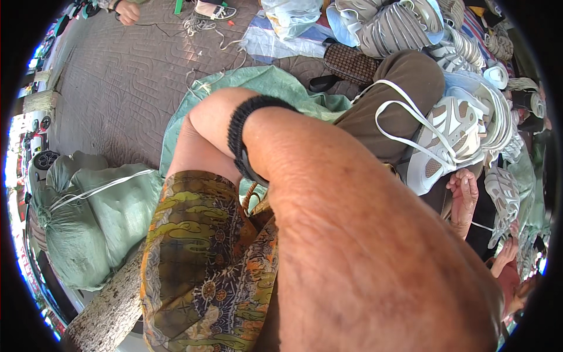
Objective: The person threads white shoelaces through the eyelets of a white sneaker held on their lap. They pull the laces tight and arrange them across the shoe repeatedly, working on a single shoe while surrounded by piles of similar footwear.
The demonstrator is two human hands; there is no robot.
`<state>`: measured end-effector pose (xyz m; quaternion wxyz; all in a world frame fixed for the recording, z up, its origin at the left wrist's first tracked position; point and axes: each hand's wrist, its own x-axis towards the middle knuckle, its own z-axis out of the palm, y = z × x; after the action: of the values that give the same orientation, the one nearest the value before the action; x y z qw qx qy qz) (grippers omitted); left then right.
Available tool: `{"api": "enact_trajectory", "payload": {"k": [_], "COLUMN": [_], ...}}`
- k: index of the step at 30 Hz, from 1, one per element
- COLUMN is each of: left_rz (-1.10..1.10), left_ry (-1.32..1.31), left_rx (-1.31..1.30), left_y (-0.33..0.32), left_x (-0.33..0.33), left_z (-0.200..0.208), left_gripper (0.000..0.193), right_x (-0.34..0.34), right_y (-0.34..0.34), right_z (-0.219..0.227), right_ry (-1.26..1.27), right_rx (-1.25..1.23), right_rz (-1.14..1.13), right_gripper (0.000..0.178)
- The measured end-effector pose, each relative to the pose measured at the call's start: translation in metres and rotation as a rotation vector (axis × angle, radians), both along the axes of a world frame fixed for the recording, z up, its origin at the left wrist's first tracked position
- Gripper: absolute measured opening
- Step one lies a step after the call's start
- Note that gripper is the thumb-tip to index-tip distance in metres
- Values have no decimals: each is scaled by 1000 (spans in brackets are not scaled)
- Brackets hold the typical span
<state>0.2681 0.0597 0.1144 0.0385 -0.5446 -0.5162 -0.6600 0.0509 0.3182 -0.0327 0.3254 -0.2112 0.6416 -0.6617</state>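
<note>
A large bare forearm, my right one by where it enters, crosses from the lower right and wears a black band (237, 132) near its far end. My right hand is hidden past that band, so its fingers do not show. Beyond it, bare skin (196, 144) bends above patterned brown-and-yellow cloth (199, 252). Nearest to that end lies green plastic sheeting (267, 82). My left hand is out of sight. To the right, another person's hand (464, 190) with bent fingers is next to a white-and-beige sneaker (448, 138) with long loose white laces.
Several similar shoes (399, 29) are piled at the upper right. A brown patterned pouch (350, 63) lies beside someone's brown trouser leg (404, 100). Tied green sacks (88, 229) stand at the left. Another person's hand (126, 12) shows at top left, near a shoe (215, 10) and loose laces.
</note>
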Motion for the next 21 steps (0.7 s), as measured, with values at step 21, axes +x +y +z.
{"api": "enact_trajectory", "payload": {"k": [21], "left_rz": [762], "left_ry": [-792], "left_rx": [-110], "left_y": [-134], "left_x": [68], "left_z": [-111], "left_gripper": [21], "right_x": [3], "right_y": [1], "right_z": [-3], "right_ry": [17], "right_rx": [-11], "right_rz": [-14], "right_gripper": [10]}}
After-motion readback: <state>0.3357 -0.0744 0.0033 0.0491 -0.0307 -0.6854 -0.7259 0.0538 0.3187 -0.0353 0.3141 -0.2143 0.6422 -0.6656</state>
